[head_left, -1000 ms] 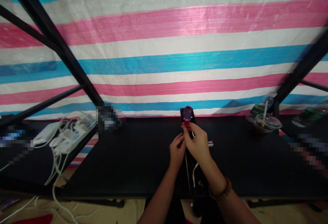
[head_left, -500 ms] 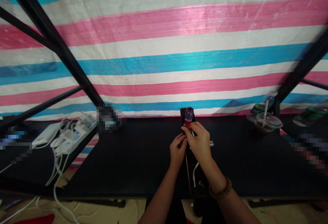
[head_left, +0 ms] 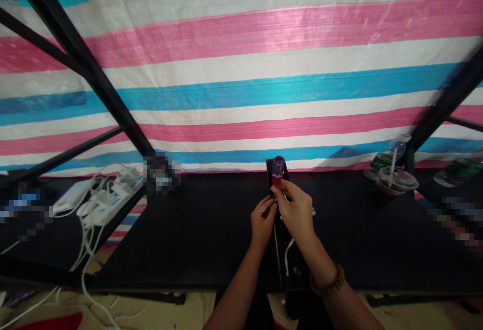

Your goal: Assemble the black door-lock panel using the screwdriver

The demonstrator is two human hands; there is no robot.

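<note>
A screwdriver [head_left: 278,168] with a see-through purple handle and a red collar stands upright over a long, narrow black strip [head_left: 282,257] on the table. The thumb and fingers of my right hand [head_left: 296,209] are closed round the screwdriver at its red collar. Just below and to the left, my left hand [head_left: 262,222] pinches close to the screwdriver's lower end, beside the strip. What lies between those fingertips is hidden. A white cord [head_left: 287,257] runs along the strip, and small bits lie on its near part.
Black table [head_left: 196,234] below, striped sheet [head_left: 241,88] behind. A lidded drink cup [head_left: 396,181] with a straw and a plastic bottle [head_left: 400,146] stand right. To the left, a white power strip [head_left: 109,204] carries plugs and tangled white cables; black metal posts [head_left: 109,98] slant up.
The screwdriver and my right hand have shifted very slightly, with the fingers turned a little round the red collar. My left hand stays in nearly the same place.
</note>
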